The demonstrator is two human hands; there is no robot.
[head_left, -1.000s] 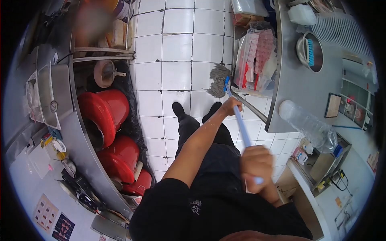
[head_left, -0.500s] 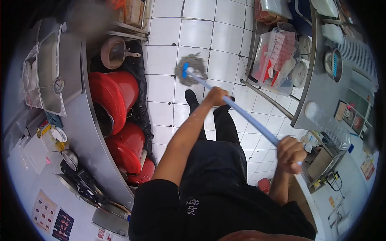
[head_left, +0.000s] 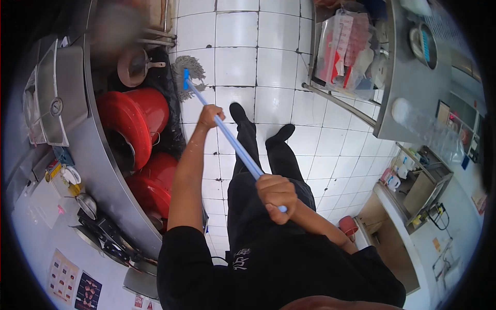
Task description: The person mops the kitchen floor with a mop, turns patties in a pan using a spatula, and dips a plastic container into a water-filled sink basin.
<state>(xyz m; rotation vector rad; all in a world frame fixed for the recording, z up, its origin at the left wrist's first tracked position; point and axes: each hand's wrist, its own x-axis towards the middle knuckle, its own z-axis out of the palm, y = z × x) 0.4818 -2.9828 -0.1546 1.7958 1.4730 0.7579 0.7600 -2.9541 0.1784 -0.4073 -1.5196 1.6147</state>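
Pale-blue mop handle (head_left: 237, 146) slants through the clenched left hand (head_left: 211, 117), arm outstretched, and right hand (head_left: 277, 197), closed near its top.

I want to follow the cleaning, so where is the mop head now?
In the head view, the mop head is on the white tiled floor at the left, beside the black plastic sheet and beyond the left hand.
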